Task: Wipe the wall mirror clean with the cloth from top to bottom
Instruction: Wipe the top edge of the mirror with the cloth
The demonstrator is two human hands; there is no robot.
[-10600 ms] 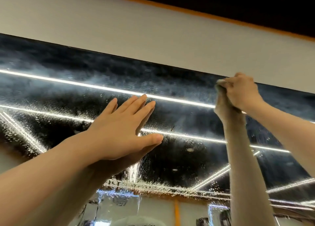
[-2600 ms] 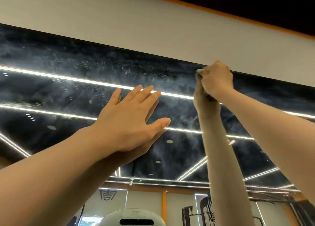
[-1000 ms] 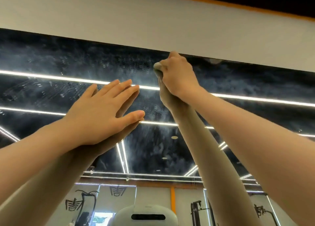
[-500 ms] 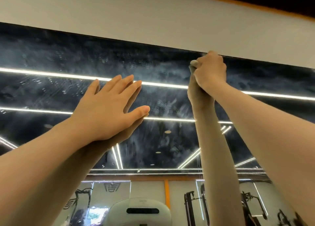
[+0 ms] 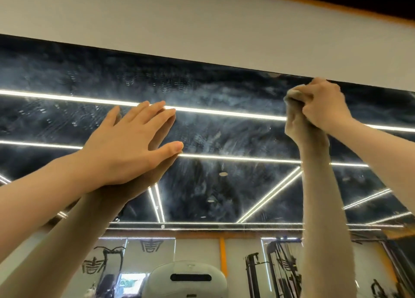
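The wall mirror (image 5: 224,185) fills the middle of the head view, its glass hazy with smears and droplets. My right hand (image 5: 323,106) is clenched against the glass just under the mirror's top edge at the right. A small bit of pale cloth (image 5: 294,93) shows at its knuckles; the rest of the cloth is hidden inside the fist. My left hand (image 5: 132,147) lies flat on the glass at centre left, fingers spread and empty. Both hands and forearms are mirrored in the glass.
A white wall band (image 5: 202,28) with an orange strip runs above the mirror. The glass reflects long ceiling light strips (image 5: 224,112), gym machines (image 5: 280,270) at the lower right and a white headset (image 5: 186,279) at the bottom centre.
My right hand has slid to the right along the mirror's top edge with the cloth. My left hand has stayed flat on the glass. Far fewer droplets remain than in the oldest frame.
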